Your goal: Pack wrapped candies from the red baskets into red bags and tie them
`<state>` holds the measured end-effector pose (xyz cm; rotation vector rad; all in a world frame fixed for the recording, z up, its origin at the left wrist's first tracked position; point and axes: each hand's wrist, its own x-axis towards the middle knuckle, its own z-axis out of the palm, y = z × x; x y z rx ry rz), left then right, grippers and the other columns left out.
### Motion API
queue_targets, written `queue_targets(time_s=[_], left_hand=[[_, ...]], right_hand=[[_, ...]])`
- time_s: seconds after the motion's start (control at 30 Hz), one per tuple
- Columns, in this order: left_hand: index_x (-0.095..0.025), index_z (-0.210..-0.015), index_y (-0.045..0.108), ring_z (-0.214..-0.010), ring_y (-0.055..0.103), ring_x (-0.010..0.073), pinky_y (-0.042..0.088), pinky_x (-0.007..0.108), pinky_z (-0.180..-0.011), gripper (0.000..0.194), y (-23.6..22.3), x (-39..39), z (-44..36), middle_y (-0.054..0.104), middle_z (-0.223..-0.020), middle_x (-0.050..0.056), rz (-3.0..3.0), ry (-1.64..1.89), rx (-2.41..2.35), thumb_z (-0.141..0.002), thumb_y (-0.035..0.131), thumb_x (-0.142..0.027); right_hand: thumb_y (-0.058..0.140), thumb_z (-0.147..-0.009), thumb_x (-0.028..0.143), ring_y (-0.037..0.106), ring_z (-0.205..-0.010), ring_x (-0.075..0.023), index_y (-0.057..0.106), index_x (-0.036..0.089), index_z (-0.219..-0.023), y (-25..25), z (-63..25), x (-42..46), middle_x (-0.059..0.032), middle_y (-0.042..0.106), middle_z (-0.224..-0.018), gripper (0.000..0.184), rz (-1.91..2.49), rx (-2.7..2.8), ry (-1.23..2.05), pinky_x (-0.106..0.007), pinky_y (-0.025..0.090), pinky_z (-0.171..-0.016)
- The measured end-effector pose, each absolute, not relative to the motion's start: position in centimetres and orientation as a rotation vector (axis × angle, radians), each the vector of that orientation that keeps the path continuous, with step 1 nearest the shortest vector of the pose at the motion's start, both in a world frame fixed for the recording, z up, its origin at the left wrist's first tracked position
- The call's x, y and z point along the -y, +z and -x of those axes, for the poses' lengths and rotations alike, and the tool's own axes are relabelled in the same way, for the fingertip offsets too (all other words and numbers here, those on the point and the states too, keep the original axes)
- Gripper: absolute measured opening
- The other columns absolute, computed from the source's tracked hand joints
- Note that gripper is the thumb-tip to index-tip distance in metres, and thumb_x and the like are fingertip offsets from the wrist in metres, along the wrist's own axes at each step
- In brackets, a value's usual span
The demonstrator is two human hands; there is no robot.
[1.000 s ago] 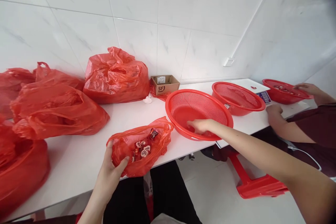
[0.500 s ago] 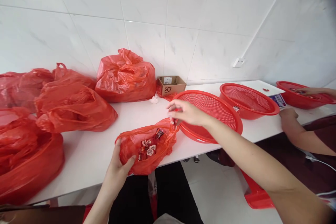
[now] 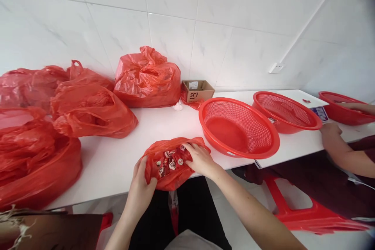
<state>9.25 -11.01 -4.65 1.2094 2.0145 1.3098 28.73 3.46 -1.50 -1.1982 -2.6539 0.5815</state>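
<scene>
A small red plastic bag (image 3: 168, 177) lies open at the front edge of the white table (image 3: 123, 160), with several red-and-white wrapped candies (image 3: 170, 162) inside. My left hand (image 3: 143, 187) grips the bag's left side, fingers closed on the plastic. My right hand (image 3: 199, 158) reaches into the bag's mouth from the right, fingers curled among the candies; whether it holds any is hidden. An empty red perforated basket (image 3: 238, 127) stands just right of the bag.
Several large full red bags (image 3: 88, 111) fill the table's left and back. A small cardboard box (image 3: 197, 90) sits by the wall. Two more red baskets (image 3: 285, 109) stand to the right, where another person's hands (image 3: 331, 131) rest. A red stool (image 3: 307, 215) is below.
My right hand left the empty basket, swung left over the table and went into the small bag. My left hand kept its hold on the bag. The view shifted left.
</scene>
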Motion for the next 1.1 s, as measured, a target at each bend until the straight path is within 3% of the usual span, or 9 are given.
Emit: queue_targets(time_s=[0.1, 0.27, 0.33, 0.4, 0.47, 0.53, 0.63, 0.87, 1.1], left_hand=[[-0.007, -0.146, 0.032, -0.141, 0.035, 0.0299, 0.027, 0.047, -0.118, 0.071, -4.6, 10.5, -9.3, 0.035, -0.149, 0.02, -1.241, 1.22, -2.046, -0.078, 0.05, -0.018], [-0.016, -0.145, 0.034, -0.137, 0.042, 0.0293, 0.033, 0.047, -0.114, 0.063, -4.3, 9.9, -9.4, 0.044, -0.142, 0.016, -1.217, 1.291, -2.075, -0.088, 0.051, -0.038], [-0.019, -0.144, 0.035, -0.134, 0.045, 0.0316, 0.039, 0.049, -0.109, 0.066, -4.4, 9.5, -9.7, 0.044, -0.142, 0.016, -1.213, 1.278, -2.134, -0.087, 0.054, -0.046], [-0.021, -0.144, 0.035, -0.129, 0.05, 0.0354, 0.047, 0.05, -0.1, 0.072, -4.7, 9.2, -10.1, 0.042, -0.145, 0.016, -1.236, 1.197, -2.231, -0.084, 0.059, -0.05], [-0.022, -0.144, 0.035, -0.123, 0.055, 0.0379, 0.052, 0.051, -0.09, 0.073, -5.1, 8.8, -10.2, 0.04, -0.147, 0.017, -1.276, 1.102, -2.328, -0.082, 0.06, -0.051], [-0.021, -0.143, 0.037, -0.12, 0.057, 0.0377, 0.053, 0.05, -0.086, 0.068, -5.4, 8.3, -10.0, 0.039, -0.147, 0.018, -1.319, 1.059, -2.377, -0.084, 0.057, -0.049], [-0.021, -0.14, 0.041, -0.123, 0.055, 0.0358, 0.052, 0.049, -0.089, 0.062, -5.6, 7.1, -8.9, 0.038, -0.148, 0.018, -1.368, 1.086, -2.385, -0.085, 0.056, -0.046], [-0.02, -0.135, 0.047, -0.122, 0.054, 0.0345, 0.051, 0.05, -0.093, 0.057, -5.7, 4.8, -6.3, 0.044, -0.14, 0.016, -1.394, 1.291, -2.346, -0.085, 0.058, -0.046], [-0.023, -0.11, 0.067, -0.117, 0.056, 0.024, 0.047, 0.036, -0.101, 0.033, -6.2, 5.1, -5.8, 0.053, -0.121, 0.008, -1.373, 1.586, -2.207, -0.089, 0.055, -0.045]], right_hand=[[0.07, -0.078, 0.025, 0.053, -0.123, -0.0331, 0.045, 0.024, -0.142, -1.0, -28.9, -3.3, -0.013, 0.056, -0.135, 0.069, 1.209, 2.663, 0.629, -0.047, 0.045, -0.098], [0.055, -0.092, 0.028, 0.058, -0.115, -0.0236, 0.063, 0.023, -0.117, -0.3, -27.2, -2.7, -0.0082, 0.064, -0.12, 0.026, 1.106, 2.458, 0.51, -0.04, 0.047, -0.097], [0.062, -0.089, 0.036, 0.054, -0.12, -0.0264, 0.064, 0.021, -0.114, -0.9, -26.4, -2.3, -0.0098, 0.061, -0.124, 0.029, 1.049, 2.461, 0.508, -0.042, 0.045, -0.1], [0.072, -0.081, 0.04, 0.046, -0.13, -0.0317, 0.063, 0.02, -0.119, -1.9, -26.1, -2.0, -0.0129, 0.055, -0.134, 0.045, 1.045, 2.502, 0.528, -0.048, 0.041, -0.106], [0.071, -0.081, 0.036, 0.042, -0.135, -0.0323, 0.06, 0.019, -0.126, -3.0, -26.4, -2.1, -0.0143, 0.05, -0.141, 0.049, 1.07, 2.5, 0.572, -0.05, 0.039, -0.109], [0.06, -0.088, 0.026, 0.049, -0.13, -0.0279, 0.058, 0.019, -0.128, -4.0, -27.0, -2.6, -0.0129, 0.054, -0.138, 0.04, 1.106, 2.432, 0.625, -0.046, 0.043, -0.107], [0.048, -0.093, 0.019, 0.061, -0.117, -0.0242, 0.058, 0.021, -0.128, -5.1, -27.5, -3.6, -0.0096, 0.065, -0.126, 0.036, 1.18, 2.297, 0.692, -0.043, 0.049, -0.101], [0.045, -0.094, 0.022, 0.065, -0.111, -0.0237, 0.059, 0.02, -0.125, -6.3, -25.1, -6.1, -0.0102, 0.07, -0.118, 0.034, 1.108, 2.172, 0.692, -0.041, 0.052, -0.098], [0.037, -0.096, 0.024, 0.068, -0.101, -0.023, 0.065, 0.025, -0.112, -6.0, -25.8, -6.3, -0.007, 0.073, -0.108, 0.033, 1.048, 1.914, 0.677, -0.04, 0.054, -0.093]])
